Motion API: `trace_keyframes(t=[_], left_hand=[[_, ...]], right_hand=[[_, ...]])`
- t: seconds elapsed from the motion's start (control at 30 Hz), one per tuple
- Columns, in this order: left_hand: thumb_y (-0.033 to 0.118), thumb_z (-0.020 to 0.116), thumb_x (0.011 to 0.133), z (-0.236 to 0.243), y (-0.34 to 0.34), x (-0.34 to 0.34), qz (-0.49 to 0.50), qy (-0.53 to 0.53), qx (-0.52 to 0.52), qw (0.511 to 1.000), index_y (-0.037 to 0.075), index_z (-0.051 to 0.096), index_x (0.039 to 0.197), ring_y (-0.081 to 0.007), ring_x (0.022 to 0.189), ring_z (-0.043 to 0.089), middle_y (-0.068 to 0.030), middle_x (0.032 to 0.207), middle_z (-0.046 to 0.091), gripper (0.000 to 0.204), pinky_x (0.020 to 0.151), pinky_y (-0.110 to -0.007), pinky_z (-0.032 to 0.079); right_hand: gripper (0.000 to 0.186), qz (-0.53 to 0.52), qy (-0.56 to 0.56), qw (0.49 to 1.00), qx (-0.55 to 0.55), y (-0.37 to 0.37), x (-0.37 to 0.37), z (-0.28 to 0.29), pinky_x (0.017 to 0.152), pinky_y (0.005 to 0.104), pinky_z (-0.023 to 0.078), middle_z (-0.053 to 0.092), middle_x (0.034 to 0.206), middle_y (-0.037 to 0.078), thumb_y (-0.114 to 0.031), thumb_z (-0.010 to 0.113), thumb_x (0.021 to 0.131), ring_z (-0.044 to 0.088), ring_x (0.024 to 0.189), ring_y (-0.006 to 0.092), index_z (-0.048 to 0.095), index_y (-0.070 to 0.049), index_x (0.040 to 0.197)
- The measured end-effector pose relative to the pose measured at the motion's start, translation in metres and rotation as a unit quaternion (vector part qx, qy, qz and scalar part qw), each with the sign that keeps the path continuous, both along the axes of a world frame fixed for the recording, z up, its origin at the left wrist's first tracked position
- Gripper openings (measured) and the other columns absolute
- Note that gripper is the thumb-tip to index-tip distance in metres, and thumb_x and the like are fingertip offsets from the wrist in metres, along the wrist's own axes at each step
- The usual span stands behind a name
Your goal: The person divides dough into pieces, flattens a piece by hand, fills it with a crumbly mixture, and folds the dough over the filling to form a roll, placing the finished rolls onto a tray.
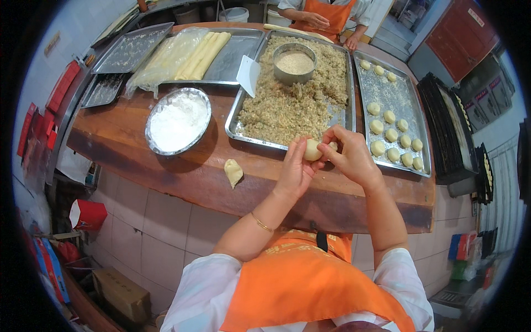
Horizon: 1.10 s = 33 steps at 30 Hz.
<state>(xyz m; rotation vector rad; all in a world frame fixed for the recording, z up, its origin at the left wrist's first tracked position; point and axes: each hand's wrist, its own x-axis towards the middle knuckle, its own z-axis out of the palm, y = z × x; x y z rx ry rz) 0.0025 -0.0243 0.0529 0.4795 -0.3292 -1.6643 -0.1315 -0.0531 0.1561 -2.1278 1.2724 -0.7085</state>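
Observation:
In front of me, both hands are closed on a pale round dough ball [312,150]. My left hand [294,172] cups it from the left, while the fingertips of my right hand [354,157] pinch its right side, where a bit of dough sticks out. They are over the near edge of a metal tray [237,131] spread with crumbly brown filling [282,113]. On that filling stands a round metal tin [293,78] of pale grains. A loose piece of dough [233,173] lies on the wooden table [188,180], left of my hands.
To the left is a bowl of white flour [178,122]. Behind it, dough strips [204,54] lie on a tray, partly under plastic. A white scraper [249,75] leans at the filling tray. The right tray [381,88] bears several dough balls [391,134]. Across stands a co-worker [323,15].

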Motion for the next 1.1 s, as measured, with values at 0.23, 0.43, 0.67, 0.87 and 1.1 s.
trace_keyframes(t=[0.23, 0.43, 0.67, 0.87, 1.1], left_hand=[[0.043, 0.04, 0.109, 0.005, 0.005, 0.02, -0.054, 0.079, -0.069, 0.993, 0.011, 0.052, 0.127, -0.0153, 0.091, 0.061, -0.0079, 0.11, 0.062, 0.039, 0.072, -0.028, 0.052], [0.04, 0.039, 0.11, -0.041, -0.007, 0.032, -0.141, 0.027, -0.151, 0.978, 0.01, 0.052, 0.127, -0.0143, 0.091, 0.06, -0.0074, 0.11, 0.061, 0.037, 0.072, -0.028, 0.052], [0.046, 0.037, 0.109, -0.004, 0.012, 0.04, -0.069, -0.001, -0.068, 0.995, 0.01, 0.051, 0.126, -0.0141, 0.088, 0.063, -0.0068, 0.104, 0.064, 0.042, 0.072, -0.029, 0.052], [0.029, 0.046, 0.108, -0.031, 0.007, 0.039, -0.109, 0.033, -0.07, 0.991, 0.013, 0.038, 0.142, -0.0198, 0.11, 0.061, -0.0091, 0.124, 0.059, 0.039, 0.088, -0.037, 0.052], [0.025, 0.048, 0.106, 0.002, 0.026, 0.055, -0.102, -0.045, -0.137, 0.984, 0.012, 0.035, 0.146, -0.0201, 0.111, 0.061, -0.0085, 0.128, 0.057, 0.044, 0.094, -0.036, 0.05]], right_hand=[[0.013, 0.067, -0.014, 0.998, -0.013, -0.005, -0.003, 0.008, 0.06, 0.0352, 0.047, 0.059, 0.071, 0.013, -0.007, 0.067, 0.086, 0.057, 0.061, 0.0223, 0.059, 0.0, 0.092], [0.011, 0.131, 0.021, 0.991, -0.014, -0.001, 0.014, 0.016, 0.061, 0.0309, 0.047, 0.057, 0.073, 0.009, -0.003, 0.065, 0.084, 0.054, 0.064, 0.0163, 0.058, 0.001, 0.091], [0.012, 0.141, 0.048, 0.988, -0.044, 0.002, 0.015, 0.009, 0.061, 0.0345, 0.047, 0.057, 0.073, 0.013, 0.0, 0.065, 0.081, 0.054, 0.063, 0.0251, 0.055, 0.0, 0.088], [0.013, 0.165, 0.05, 0.983, -0.065, 0.004, 0.023, 0.013, 0.061, 0.0356, 0.047, 0.055, 0.073, 0.013, 0.001, 0.066, 0.08, 0.055, 0.064, 0.0264, 0.055, 0.0, 0.088], [0.016, 0.171, 0.069, 0.981, -0.061, 0.008, 0.021, 0.013, 0.063, 0.0384, 0.048, 0.056, 0.075, 0.014, 0.001, 0.067, 0.079, 0.057, 0.068, 0.0325, 0.055, -0.001, 0.089]])
